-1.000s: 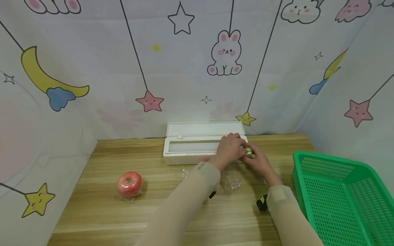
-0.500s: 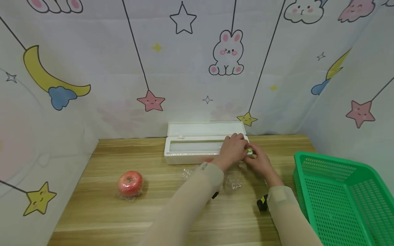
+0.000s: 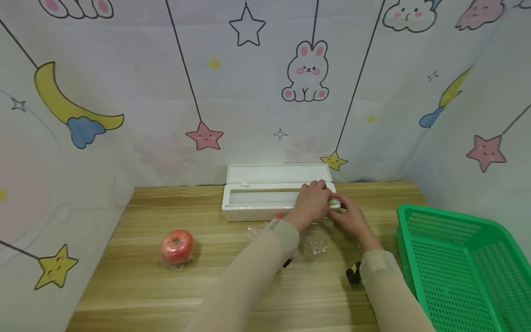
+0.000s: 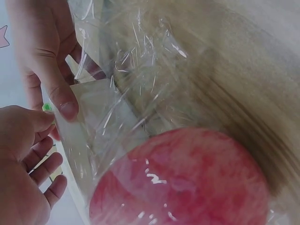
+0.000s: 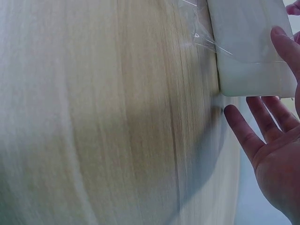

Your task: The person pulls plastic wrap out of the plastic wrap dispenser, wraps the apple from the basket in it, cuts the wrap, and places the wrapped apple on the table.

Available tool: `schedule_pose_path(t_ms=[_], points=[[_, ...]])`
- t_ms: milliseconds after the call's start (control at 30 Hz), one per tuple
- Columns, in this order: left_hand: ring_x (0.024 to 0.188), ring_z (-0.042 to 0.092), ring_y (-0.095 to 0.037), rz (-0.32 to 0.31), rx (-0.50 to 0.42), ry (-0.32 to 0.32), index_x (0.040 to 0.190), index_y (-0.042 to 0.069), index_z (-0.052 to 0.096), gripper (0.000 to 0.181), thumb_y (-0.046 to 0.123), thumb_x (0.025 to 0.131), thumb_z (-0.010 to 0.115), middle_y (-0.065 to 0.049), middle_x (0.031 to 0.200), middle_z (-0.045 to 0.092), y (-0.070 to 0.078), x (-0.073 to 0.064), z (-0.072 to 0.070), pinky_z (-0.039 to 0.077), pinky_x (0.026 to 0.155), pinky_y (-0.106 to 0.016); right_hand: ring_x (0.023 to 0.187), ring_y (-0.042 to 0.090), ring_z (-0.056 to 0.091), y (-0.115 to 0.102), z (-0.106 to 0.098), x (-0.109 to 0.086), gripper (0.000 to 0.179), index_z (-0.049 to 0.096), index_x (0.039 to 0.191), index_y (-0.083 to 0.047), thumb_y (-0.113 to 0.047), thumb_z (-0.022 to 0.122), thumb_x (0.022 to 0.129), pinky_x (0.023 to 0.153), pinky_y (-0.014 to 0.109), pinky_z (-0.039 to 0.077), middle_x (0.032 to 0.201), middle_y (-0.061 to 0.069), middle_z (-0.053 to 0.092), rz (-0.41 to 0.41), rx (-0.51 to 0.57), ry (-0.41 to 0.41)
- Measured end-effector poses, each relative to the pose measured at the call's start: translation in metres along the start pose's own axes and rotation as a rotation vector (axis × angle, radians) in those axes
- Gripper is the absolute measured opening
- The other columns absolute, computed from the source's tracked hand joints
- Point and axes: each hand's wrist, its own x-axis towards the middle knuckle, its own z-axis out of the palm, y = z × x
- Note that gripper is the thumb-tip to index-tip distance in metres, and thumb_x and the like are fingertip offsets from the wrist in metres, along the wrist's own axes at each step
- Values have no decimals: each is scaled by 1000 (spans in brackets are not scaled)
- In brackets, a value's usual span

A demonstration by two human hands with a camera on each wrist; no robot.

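A white cling film dispenser point(image 3: 257, 214) stands at the back of the table, its lid raised and the roll showing inside. My left hand point(image 3: 312, 204) reaches over its right end, thumb and index finger pinching at a small green slide cutter point(image 4: 47, 107). With the thumb on the front face, my right hand point(image 3: 350, 220) grips the dispenser's right end; its other fingers point(image 5: 243, 131) lie along that end. Clear cling film point(image 3: 316, 242) spreads from the dispenser onto the table. Beneath the film is a red apple point(image 4: 187, 183), mostly hidden by my left arm in the head view.
Another red apple point(image 3: 177, 246), wrapped in film, sits on the left of the wooden table point(image 3: 137, 286). At the right stands a green plastic basket point(image 3: 464, 219). A patterned cloth wall point(image 3: 249, 106) rises right behind the dispenser.
My left hand shifts slightly right, then slightly back left, at the dispenser's right end. The right hand keeps its grip, and the view drifts a little.
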Motion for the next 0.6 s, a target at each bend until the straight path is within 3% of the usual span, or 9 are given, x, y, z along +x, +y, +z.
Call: schedule_pose_path(t_ms=[267,600], points=[[122,56,-16,-8,17,-25,128,26,72,26,39,109,61,4,134,58,-6,-3,0,48,99,-38,139,51,50,-3,4,1,55,56,149,1,-9,77,99,115,62,44,156,29,50,47,23,-20],[124,56,-15,-16,31,-41,123,29,75,22,39,110,60,5,136,57,-21,-17,-6,47,103,-38,141,47,51,-3,2,-3,62,55,155,-12,-28,79,100,116,63,43,163,21,47,79,34,-36]])
